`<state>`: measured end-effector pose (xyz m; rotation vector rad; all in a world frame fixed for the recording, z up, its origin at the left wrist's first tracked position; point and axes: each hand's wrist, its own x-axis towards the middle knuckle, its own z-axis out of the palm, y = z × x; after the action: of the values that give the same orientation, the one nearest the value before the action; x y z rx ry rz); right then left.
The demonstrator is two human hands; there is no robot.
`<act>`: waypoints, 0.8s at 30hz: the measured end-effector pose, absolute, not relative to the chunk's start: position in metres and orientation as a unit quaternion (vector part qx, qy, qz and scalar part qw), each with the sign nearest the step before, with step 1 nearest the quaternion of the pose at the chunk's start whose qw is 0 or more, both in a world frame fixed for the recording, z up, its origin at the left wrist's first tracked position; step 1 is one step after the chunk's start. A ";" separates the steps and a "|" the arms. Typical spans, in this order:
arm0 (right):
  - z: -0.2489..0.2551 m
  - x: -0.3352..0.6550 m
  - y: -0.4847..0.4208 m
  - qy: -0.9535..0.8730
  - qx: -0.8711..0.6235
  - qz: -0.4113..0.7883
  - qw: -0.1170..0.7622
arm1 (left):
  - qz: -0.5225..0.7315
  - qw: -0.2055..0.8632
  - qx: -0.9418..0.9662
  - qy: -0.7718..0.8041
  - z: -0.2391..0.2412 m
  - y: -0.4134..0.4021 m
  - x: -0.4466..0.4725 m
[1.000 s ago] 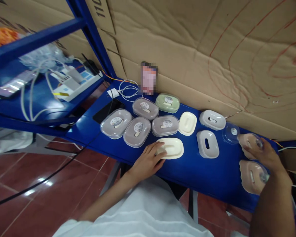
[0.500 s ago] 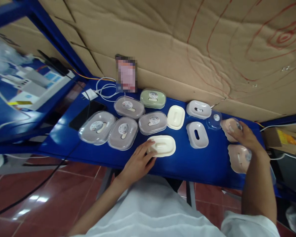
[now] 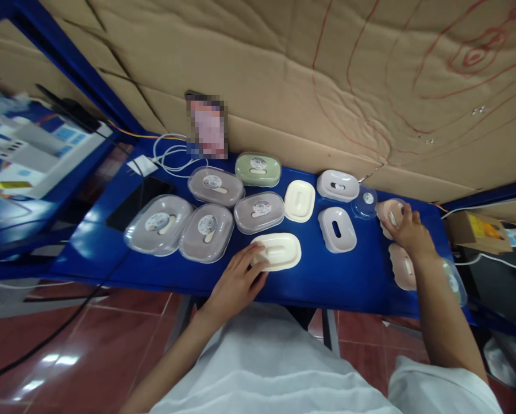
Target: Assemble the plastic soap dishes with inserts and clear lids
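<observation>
Two bare hands work over a glossy blue shelf (image 3: 318, 282) backed by creased brown cardboard (image 3: 284, 75) marked with red pen lines. The left hand (image 3: 237, 283) lies at the near edge with its fingers spread and loosely curled on the left end of a cream soap dish (image 3: 279, 251), a smooth oval tray with a raised middle; it touches the dish without closing round it. The right hand (image 3: 408, 234) is at the far right, fingers bent down over a pale pink dish (image 3: 389, 211) and gripping its rim. A second pink dish (image 3: 402, 267) lies just near of it, partly hidden by the forearm, with a clear lid (image 3: 454, 282) beside it at the right edge.

Between the hands lie two white oval trays with slots, one nearer (image 3: 337, 230) and one farther (image 3: 338, 186), and a small clear round lid (image 3: 364, 202) just left of the gripped dish. A second cream tray (image 3: 299, 200) sits beyond the first. To the left, four greyish boxes (image 3: 206, 232) with clear domed lids and round labels cluster together, and a green box (image 3: 258, 169) stands by the wall. White cables (image 3: 172, 158) coil at the far left corner next to a dark flat phone (image 3: 137, 201).
</observation>
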<state>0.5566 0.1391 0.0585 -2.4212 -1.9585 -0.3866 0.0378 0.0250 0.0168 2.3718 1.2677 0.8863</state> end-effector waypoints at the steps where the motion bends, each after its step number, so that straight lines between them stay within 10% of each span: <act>1: 0.058 0.555 0.139 -0.614 -0.780 -0.118 -0.005 | 0.309 0.152 0.829 0.441 0.017 0.025 0.038; 11: 0.056 0.555 0.144 -0.580 -0.810 -0.082 -0.031 | 0.302 0.143 0.839 0.431 0.018 0.024 0.038; 24: 0.056 0.396 0.105 -0.759 -0.633 -0.031 0.150 | 0.300 0.151 0.841 0.424 0.015 0.023 0.036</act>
<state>0.3956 0.1051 0.0555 -1.8187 -2.1793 -0.0882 0.0359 0.0229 0.0155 2.4150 1.2184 0.8627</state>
